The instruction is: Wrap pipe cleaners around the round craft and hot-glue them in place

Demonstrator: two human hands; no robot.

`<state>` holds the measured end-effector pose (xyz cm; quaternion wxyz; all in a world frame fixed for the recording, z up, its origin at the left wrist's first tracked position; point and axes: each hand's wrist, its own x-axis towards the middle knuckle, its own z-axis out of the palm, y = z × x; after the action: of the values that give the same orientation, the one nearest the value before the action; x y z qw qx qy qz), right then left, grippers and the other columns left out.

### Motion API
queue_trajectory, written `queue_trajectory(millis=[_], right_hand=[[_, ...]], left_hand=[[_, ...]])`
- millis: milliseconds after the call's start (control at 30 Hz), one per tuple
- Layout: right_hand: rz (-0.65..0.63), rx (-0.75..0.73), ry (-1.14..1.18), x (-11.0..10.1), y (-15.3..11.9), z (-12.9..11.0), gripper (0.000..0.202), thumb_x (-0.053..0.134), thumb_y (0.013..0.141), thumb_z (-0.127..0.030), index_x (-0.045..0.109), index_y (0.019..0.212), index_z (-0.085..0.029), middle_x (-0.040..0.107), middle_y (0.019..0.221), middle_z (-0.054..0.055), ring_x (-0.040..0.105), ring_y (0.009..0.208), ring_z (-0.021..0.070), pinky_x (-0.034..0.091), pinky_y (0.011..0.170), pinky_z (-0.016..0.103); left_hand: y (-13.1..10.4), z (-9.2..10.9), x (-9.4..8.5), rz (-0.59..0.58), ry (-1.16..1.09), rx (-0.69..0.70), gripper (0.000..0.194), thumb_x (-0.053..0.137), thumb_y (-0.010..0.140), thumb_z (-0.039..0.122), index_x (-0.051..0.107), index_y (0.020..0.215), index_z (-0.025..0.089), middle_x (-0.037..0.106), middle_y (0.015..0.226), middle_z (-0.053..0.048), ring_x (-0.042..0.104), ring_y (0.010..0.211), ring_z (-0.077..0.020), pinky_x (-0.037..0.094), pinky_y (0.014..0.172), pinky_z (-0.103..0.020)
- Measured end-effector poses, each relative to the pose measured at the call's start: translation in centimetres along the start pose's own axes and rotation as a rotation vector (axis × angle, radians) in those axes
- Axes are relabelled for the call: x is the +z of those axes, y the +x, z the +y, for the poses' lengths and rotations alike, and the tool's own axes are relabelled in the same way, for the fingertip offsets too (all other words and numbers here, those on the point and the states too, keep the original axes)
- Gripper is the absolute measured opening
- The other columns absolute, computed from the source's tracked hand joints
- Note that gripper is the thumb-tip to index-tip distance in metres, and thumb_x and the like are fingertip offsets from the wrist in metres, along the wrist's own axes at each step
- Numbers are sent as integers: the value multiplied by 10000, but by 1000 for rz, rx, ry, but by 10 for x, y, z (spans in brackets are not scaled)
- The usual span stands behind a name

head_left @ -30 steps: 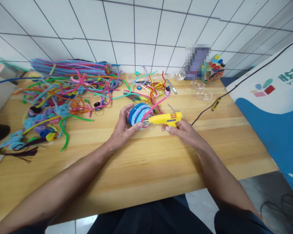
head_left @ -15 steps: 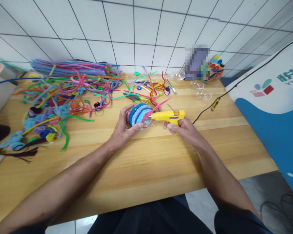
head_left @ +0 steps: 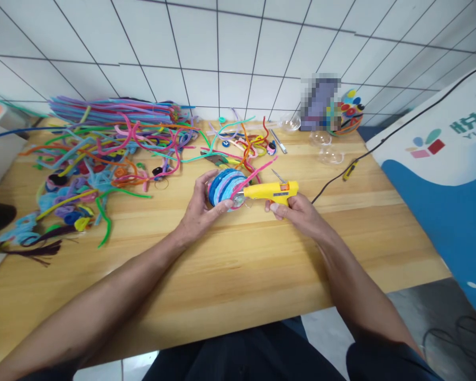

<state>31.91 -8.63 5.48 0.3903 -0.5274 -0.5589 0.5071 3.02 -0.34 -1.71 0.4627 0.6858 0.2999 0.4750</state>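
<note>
My left hand (head_left: 206,203) is wrapped round a ball (head_left: 224,186) covered in blue, light blue and purple pipe-cleaner rows. The ball's right end is bare and looks clear. A pink pipe cleaner (head_left: 257,172) runs along that end, its free tip sticking out up and to the right. In my right hand (head_left: 295,209) is a yellow hot glue gun (head_left: 272,191), gripped by its handle. Its nozzle points left at the ball's bare end, touching or very close; I cannot tell which.
Loose pipe cleaners (head_left: 83,159) tangle over the table's left side, with a bundle (head_left: 115,111) behind. Pliers (head_left: 218,157) lie beyond the ball. Clear plastic domes (head_left: 331,154) and a yellow utility knife (head_left: 350,170) are at right. The glue gun's black cord (head_left: 329,182) trails right.
The glue gun and my right hand have shifted slightly left and down, the nozzle moving a little along the ball's bare end. My left hand and the ball stay nearly still.
</note>
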Motion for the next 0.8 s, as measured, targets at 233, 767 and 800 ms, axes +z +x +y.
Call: queue_trajectory(millis=[233,767,800], right_hand=[[83,-7,-13,-8,1,-1,364,880,885,-546,731,940,-219,697,863,14,517,676,135,462,629,302],[82,4,-13,-7,1,-3,397,892,875,-582,736,942,-224,657,802,-12,488,647,128,443,604,301],[77,6,-6,-6,1,-2,409,897,869,-592,733,938,-224,659,804,-11,487,646,127,444,604,301]], left_hand=[[0,1,1,7,-36,-9,860,899,956,668,463,1611,321,642,1599,-134,706,1412,-315,618,1212,-512],[1,1,1,5,-13,-5,855,880,967,681,450,1606,311,646,1585,-138,708,1416,-323,628,1196,-520],[1,1,1,6,-12,-4,855,882,965,681,452,1605,311,646,1582,-138,706,1417,-324,625,1199,-522]])
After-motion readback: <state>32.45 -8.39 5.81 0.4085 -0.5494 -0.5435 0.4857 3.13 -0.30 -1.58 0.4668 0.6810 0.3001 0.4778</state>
